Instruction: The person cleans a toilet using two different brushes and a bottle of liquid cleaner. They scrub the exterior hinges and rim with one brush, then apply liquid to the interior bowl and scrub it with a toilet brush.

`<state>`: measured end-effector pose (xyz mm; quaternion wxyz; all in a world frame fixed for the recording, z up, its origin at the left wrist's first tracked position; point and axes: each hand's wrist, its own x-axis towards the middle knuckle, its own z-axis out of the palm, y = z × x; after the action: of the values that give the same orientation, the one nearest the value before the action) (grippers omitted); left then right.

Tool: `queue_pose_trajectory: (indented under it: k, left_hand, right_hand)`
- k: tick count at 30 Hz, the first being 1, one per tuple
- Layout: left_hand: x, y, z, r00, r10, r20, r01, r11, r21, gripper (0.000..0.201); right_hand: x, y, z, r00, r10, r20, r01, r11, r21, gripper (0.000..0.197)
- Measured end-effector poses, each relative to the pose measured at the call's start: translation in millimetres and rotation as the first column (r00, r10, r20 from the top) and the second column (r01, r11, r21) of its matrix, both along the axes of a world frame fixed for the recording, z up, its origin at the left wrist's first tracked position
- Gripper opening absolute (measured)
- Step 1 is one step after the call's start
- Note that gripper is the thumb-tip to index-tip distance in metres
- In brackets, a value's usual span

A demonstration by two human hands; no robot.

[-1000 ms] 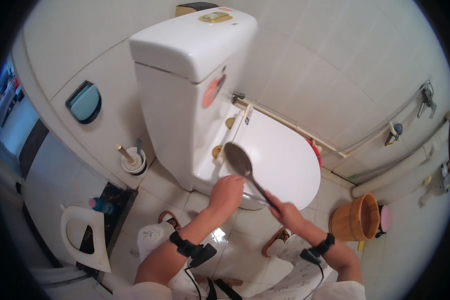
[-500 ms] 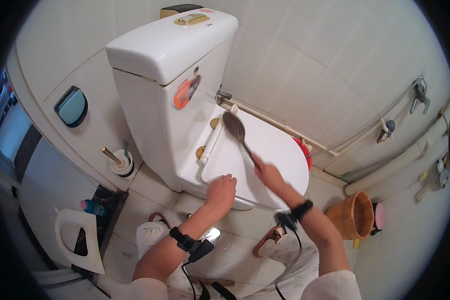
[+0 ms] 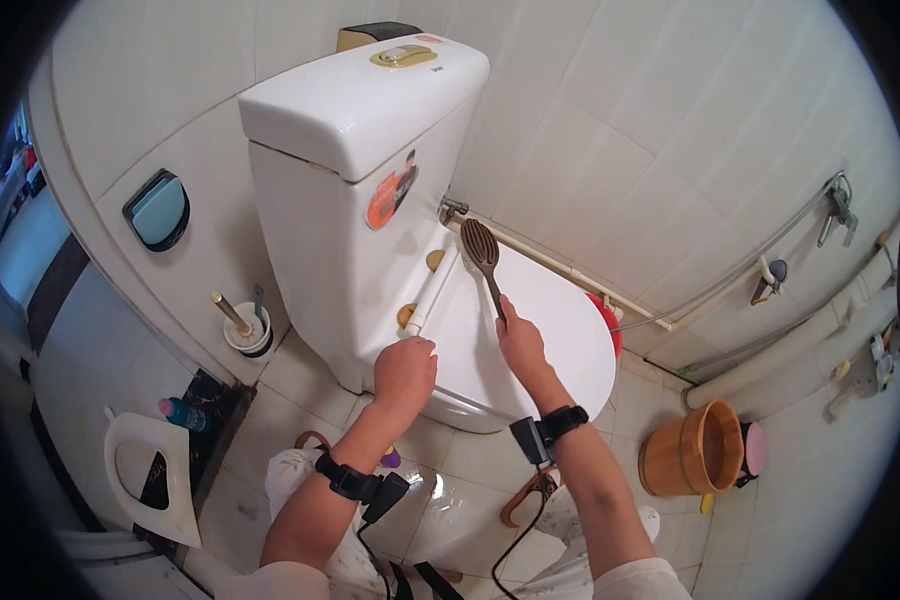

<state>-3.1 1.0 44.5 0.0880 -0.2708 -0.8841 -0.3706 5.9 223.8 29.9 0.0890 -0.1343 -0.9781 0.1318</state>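
My right hand is wrapped round the handle of a brown long-handled brush. Its oval, ridged head is over the hinge side of the white toilet lid, with a pale fringe, perhaps bristles, along one edge. My left hand is closed at the near end of the white hinge bar; what its fingers hold, if anything, is hidden. The lid lies down on the bowl. Two gold-coloured round caps sit between the hinge bar and the cistern.
A toilet brush in a white holder stands left of the toilet. A white ring-shaped seat and a teal bottle lie at lower left. A wooden bucket stands at right. A red basin shows behind the lid.
My left hand has moved from the lid's front-left edge up to the near end of the hinge bar. The brush has turned, so its ridged face now shows, and my right forearm is more upright.
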Motion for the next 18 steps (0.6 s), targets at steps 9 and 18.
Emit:
queue_pose_trajectory:
  k: [9,18]
  left_hand:
    - [-6,-21,11,0.999,0.035,0.033,-0.034,0.999,-0.006,0.018]
    - [-2,-31,5,0.998,0.028,0.058,-0.027,0.999,-0.032,0.019]
  right_hand:
    - [8,-4,-5,0.987,-0.153,-0.050,0.139,0.966,-0.216,0.039]
    - [128,-79,-3,0.988,0.074,0.137,-0.072,0.997,-0.018,0.052]
